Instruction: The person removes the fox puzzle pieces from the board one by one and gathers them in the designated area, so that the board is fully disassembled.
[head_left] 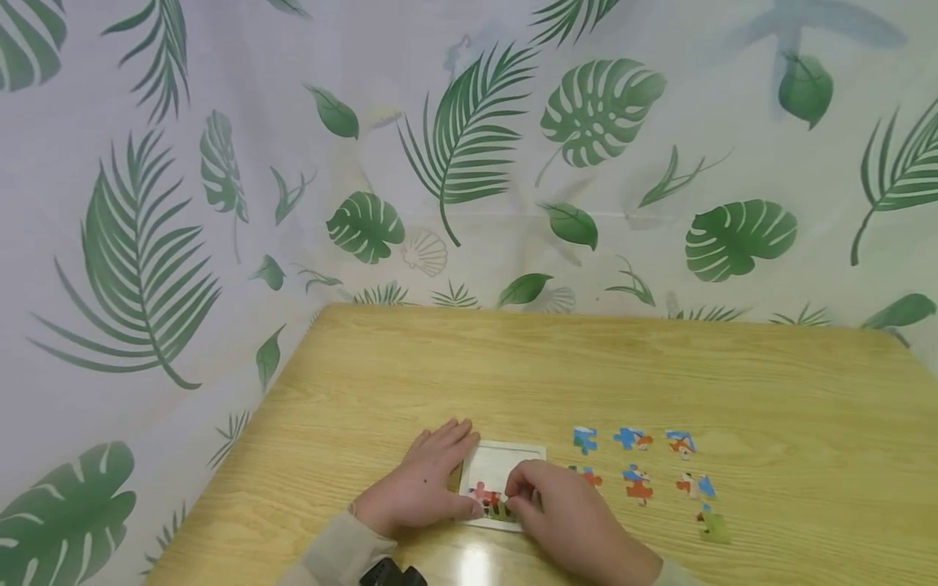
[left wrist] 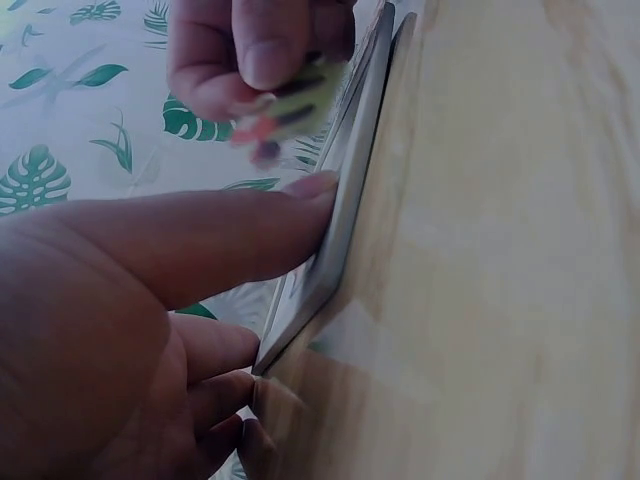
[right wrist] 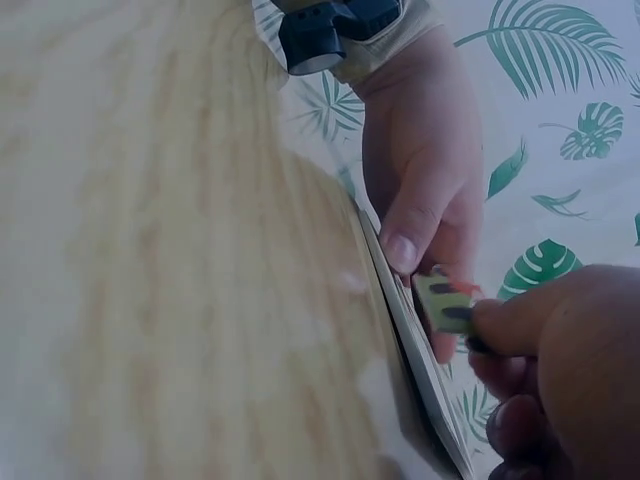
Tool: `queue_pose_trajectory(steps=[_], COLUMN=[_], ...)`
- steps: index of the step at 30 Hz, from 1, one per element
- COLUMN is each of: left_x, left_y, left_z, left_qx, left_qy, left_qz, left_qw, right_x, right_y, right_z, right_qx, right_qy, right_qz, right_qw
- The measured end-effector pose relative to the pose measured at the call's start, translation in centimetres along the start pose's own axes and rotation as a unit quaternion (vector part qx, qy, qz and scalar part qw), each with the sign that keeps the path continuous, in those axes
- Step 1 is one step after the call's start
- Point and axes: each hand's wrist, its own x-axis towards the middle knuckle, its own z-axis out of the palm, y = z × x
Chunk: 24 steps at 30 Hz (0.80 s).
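A white-bordered puzzle tray lies on the wooden table. My left hand rests along its left side, fingers extended, with the thumb on the near border. A pinkish puzzle piece sits in the tray's lower left, beside the thumb. Over the lower right part, my right hand pinches a green puzzle piece with dark stripes and a red edge between thumb and fingers. That piece is tilted above the tray in both wrist views. My right fingers partly hide the tray's right border in the head view.
To the right, several loose puzzle pieces lie in rough rows, among them a blue one, a red and blue one and a green one. One is partly behind my right hand. A leaf-patterned cloth hangs behind the table.
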Motion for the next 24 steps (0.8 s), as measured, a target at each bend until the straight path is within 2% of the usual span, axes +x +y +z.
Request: queue_pose_trajectory(steps=[10, 19, 24], left_x=[0.1, 0.1, 0.2], left_y=[0.0, 0.1, 0.1], left_z=[-0.1, 0.0, 0.0], left_qx=[-0.001, -0.007, -0.007], left_qy=[-0.005, -0.004, -0.003], left_qz=[0.000, 0.001, -0.005], left_qw=[1.0000, 1.0000, 1.0000], right_x=[-2.2, -4.5, -5.4], right_y=[2.4, 4.6, 6.2], right_z=[-2.5, -5.0, -6.5], right_qx=[0.046, 0.068, 0.042], right_qy=[0.016, -0.018, -0.019], right_qz=[0.069, 0.101, 0.079], right_qw=[0.9964, 0.9924, 0.9958])
